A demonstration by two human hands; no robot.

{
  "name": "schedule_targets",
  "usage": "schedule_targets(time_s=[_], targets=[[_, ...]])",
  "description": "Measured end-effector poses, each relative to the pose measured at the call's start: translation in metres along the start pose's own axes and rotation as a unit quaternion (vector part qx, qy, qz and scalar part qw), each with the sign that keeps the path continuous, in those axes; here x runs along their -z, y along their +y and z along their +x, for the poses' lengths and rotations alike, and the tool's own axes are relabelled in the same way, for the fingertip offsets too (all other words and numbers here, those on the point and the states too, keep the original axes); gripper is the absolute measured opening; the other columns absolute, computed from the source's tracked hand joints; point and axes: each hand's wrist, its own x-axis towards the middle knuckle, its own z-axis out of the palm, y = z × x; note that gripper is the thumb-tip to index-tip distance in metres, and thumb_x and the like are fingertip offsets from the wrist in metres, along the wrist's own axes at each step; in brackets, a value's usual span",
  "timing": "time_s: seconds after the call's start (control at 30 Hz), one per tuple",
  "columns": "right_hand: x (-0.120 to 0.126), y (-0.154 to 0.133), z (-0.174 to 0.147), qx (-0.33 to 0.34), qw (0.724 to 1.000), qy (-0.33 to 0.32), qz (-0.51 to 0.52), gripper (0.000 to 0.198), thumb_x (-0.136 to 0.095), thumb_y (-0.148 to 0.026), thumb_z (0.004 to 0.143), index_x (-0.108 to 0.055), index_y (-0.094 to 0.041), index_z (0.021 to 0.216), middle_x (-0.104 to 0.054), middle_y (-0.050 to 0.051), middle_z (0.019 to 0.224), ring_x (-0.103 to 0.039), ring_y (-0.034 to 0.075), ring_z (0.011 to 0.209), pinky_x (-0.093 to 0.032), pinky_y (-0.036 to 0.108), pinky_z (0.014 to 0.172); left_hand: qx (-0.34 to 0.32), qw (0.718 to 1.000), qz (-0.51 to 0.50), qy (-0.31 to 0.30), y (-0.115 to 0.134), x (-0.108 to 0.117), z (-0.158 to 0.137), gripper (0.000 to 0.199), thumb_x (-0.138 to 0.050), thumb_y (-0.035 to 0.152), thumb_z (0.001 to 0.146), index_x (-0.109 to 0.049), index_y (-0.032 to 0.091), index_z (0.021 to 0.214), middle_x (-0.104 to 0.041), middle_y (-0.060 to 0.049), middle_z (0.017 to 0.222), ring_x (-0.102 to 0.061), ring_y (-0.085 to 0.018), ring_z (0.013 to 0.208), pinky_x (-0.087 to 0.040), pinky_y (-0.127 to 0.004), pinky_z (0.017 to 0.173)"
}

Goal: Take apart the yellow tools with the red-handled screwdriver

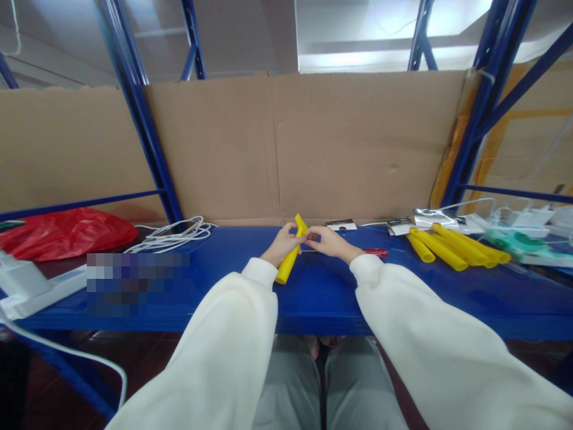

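Near the middle of the blue table, my left hand (283,243) is closed around a yellow plastic tube (289,266). The tube slants, its wide round end low and toward me, its forked or flared end up and away. My right hand (329,242) meets the tube's upper part from the right, with thumb and fingertips pinched together. Whatever lies between those fingertips is too small to make out. A screwdriver with a red handle (376,252) lies just right of my right hand, its shaft partly hidden behind the hand.
Several yellow tubes (441,251) lie at the right beside small plastic packets (400,226). A coiled white cable (181,235), a red plastic bag (71,233) and a white power strip (49,297) are on the left. Cardboard (215,149) stands behind the blue table (224,292).
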Motion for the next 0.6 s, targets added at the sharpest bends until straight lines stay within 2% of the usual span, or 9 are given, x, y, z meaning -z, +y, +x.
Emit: schedule_targets(time_s=[0.13, 0.3, 0.4, 0.5, 0.6], targets=[[0.000, 0.001, -0.003, 0.001, 1.000, 0.011, 0.007, 0.008, -0.061, -0.023, 0.085, -0.067, -0.018, 0.086, -0.072, 0.003, 0.081, -0.064, 0.016, 0.074, -0.050, 0.029, 0.074, 0.016, 1.000, 0.003, -0.004, 0.002, -0.002, -0.002, 0.042, -0.072, 0.011, 0.080, -0.050, 0.018, 0.115, -0.058, 0.008, 0.057, -0.054, -0.008, 0.038, -0.041, -0.017, 0.044], [-0.004, 0.008, -0.003, -0.016, 0.994, 0.016, 0.108, 0.014, -0.066, -0.032, 0.081, -0.063, -0.019, 0.078, -0.070, 0.002, 0.078, -0.064, 0.016, 0.073, -0.051, 0.028, 0.071, 0.039, 0.999, -0.004, -0.024, 0.005, -0.003, -0.005, 0.046, -0.073, 0.014, 0.080, -0.048, 0.018, 0.119, -0.059, 0.008, 0.057, -0.053, -0.008, 0.038, -0.041, -0.017, 0.044], [-0.005, 0.011, -0.004, -0.028, 0.991, 0.019, 0.133, 0.020, -0.068, -0.038, 0.078, -0.062, -0.019, 0.075, -0.070, 0.002, 0.076, -0.063, 0.016, 0.071, -0.051, 0.028, 0.069, 0.057, 0.998, -0.003, -0.038, 0.009, -0.003, -0.009, 0.046, -0.070, 0.012, 0.082, -0.048, 0.018, 0.122, -0.059, 0.007, 0.057, -0.054, -0.008, 0.039, -0.042, -0.017, 0.044], [0.004, 0.016, -0.005, -0.051, 0.992, 0.033, 0.107, 0.018, -0.066, -0.036, 0.077, -0.063, -0.019, 0.073, -0.069, 0.002, 0.074, -0.063, 0.016, 0.070, -0.051, 0.028, 0.069, 0.067, 0.997, -0.014, -0.032, 0.012, -0.003, -0.013, 0.044, -0.067, 0.008, 0.083, -0.047, 0.018, 0.121, -0.063, 0.005, 0.061, -0.053, -0.008, 0.039, -0.042, -0.018, 0.044], [0.027, 0.030, -0.008, -0.128, 0.986, 0.109, 0.001, 0.012, -0.063, -0.029, 0.078, -0.065, -0.018, 0.072, -0.071, 0.004, 0.076, -0.064, 0.017, 0.073, -0.052, 0.029, 0.072, 0.077, 0.997, -0.029, -0.013, 0.015, -0.005, -0.016, 0.040, -0.065, 0.005, 0.085, -0.046, 0.019, 0.118, -0.068, 0.003, 0.068, -0.052, -0.007, 0.038, -0.042, -0.018, 0.043]])
